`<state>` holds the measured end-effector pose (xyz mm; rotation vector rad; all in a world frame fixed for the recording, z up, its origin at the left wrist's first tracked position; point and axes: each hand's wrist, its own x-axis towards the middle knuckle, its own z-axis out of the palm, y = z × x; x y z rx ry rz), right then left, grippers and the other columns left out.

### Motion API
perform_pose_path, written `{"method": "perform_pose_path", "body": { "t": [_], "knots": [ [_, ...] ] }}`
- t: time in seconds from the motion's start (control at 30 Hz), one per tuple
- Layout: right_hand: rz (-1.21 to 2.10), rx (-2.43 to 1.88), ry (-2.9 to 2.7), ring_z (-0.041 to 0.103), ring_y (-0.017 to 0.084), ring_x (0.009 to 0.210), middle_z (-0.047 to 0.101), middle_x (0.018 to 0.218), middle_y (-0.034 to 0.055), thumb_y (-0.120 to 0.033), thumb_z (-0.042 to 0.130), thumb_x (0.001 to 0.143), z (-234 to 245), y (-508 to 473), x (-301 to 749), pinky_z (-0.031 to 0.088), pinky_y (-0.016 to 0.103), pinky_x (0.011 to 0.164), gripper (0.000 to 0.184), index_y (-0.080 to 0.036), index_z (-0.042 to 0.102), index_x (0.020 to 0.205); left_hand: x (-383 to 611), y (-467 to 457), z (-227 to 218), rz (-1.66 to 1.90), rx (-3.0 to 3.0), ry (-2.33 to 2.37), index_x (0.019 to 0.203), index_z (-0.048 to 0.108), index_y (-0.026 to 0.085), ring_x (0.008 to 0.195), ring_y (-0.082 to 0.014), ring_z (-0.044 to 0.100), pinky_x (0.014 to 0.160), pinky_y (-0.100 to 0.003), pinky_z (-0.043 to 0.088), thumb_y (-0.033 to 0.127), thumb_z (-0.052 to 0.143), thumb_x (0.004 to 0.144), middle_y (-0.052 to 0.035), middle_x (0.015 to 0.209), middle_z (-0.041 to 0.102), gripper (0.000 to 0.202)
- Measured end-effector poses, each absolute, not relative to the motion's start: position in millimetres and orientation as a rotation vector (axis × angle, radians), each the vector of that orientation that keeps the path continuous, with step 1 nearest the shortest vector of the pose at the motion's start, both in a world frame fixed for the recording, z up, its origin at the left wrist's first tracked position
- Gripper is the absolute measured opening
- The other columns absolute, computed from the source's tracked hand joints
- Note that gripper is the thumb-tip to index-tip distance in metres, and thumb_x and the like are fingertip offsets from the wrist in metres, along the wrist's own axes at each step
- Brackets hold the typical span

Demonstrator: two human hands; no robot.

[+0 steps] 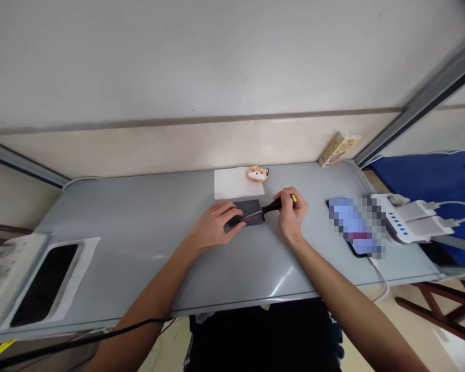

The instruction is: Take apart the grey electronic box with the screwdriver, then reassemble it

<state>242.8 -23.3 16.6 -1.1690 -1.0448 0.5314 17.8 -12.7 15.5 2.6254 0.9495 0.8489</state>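
A flat dark grey metal case [251, 211] lies on the grey tabletop, with my left hand [217, 225] gripping its near left part. My right hand [290, 214] holds a black-handled screwdriver [272, 206] with a yellow butt end. Its thin steel shaft runs left across the case, and its tip is hidden by my left fingers. Behind the case lie a white sheet of paper [232, 183] and an orange shiba-dog keychain [258, 174].
The grey tabletop [139, 227] holds a pixelated phone [356, 225] with a cable, a white multi-port charger [406, 219] and a small cardboard box [339, 149] against the wall. A white power strip [8, 274] sits at the left edge. Blue cloth [422, 181] lies beyond the right side.
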Motion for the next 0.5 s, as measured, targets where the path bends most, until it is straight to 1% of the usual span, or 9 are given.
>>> {"method": "perform_pose_path", "body": {
  "t": [0.03, 0.1, 0.23, 0.33, 0.43, 0.5],
  "knots": [
    [0.563, -1.196, -1.011, 0.048, 0.012, 0.056, 0.054, 0.061, -0.0023, -0.034, 0.054, 0.093, 15.3, -21.2, 242.1, 0.038, 0.025, 0.053, 0.03, -0.02, 0.062, 0.067, 19.4, -11.9, 13.1, 0.848, 2.623, 0.959, 0.103, 0.068, 0.021, 0.093, -0.0208, 0.066, 0.088, -0.038, 0.055, 0.029, 0.061, 0.099, -0.0068, 0.1, 0.068, 0.012],
    [0.639, -1.222, -0.957, 0.046, 0.012, 0.057, 0.053, 0.062, -0.003, -0.035, 0.055, 0.092, 12.2, -17.4, 240.3, 0.038, 0.025, 0.054, 0.028, -0.02, 0.062, 0.069, 20.6, -9.7, 8.4, 0.887, 2.583, 0.961, 0.097, 0.067, 0.021, 0.088, -0.019, 0.064, 0.083, -0.035, 0.054, 0.026, 0.056, 0.102, -0.0055, 0.093, 0.067, 0.014],
    [0.797, -1.205, -0.818, 0.047, 0.011, 0.062, 0.053, 0.066, -0.0034, -0.039, 0.058, 0.088, 6.1, -10.4, 240.1, 0.038, 0.023, 0.056, 0.027, -0.019, 0.063, 0.071, 14.8, -1.5, 2.0, 0.933, 2.399, 1.021, 0.093, 0.067, 0.021, 0.081, -0.0163, 0.062, 0.078, -0.031, 0.052, 0.031, 0.055, 0.104, -0.0028, 0.087, 0.066, 0.019],
    [0.821, -1.193, -0.761, 0.05, 0.012, 0.067, 0.056, 0.07, -0.0021, -0.043, 0.057, 0.087, 2.9, -5.0, 244.9, 0.043, 0.023, 0.06, 0.029, -0.019, 0.064, 0.072, 6.7, 15.5, 1.4, 0.904, 2.274, 1.194, 0.087, 0.071, 0.021, 0.079, -0.0155, 0.062, 0.075, -0.029, 0.051, 0.037, 0.059, 0.101, -0.0015, 0.087, 0.067, 0.024],
    [0.812, -1.202, -0.715, 0.053, 0.014, 0.07, 0.057, 0.072, -0.0013, -0.046, 0.056, 0.086, 0.6, 0.7, 251.6, 0.046, 0.024, 0.062, 0.031, -0.019, 0.064, 0.074, 0.6, 43.4, 3.6, 0.936, 2.273, 1.302, 0.084, 0.074, 0.021, 0.077, -0.0167, 0.059, 0.069, -0.03, 0.048, 0.039, 0.065, 0.097, -0.0023, 0.084, 0.067, 0.024],
    [0.805, -1.212, -0.679, 0.053, 0.014, 0.071, 0.057, 0.072, -0.0011, -0.047, 0.055, 0.086, -0.7, 3.9, 255.6, 0.047, 0.025, 0.062, 0.032, -0.019, 0.064, 0.074, -1.1, 61.7, 4.8, 0.934, 2.285, 1.35, 0.083, 0.076, 0.022, 0.079, -0.018, 0.059, 0.071, -0.031, 0.047, 0.041, 0.068, 0.094, -0.0031, 0.084, 0.067, 0.024]
  ]
}}
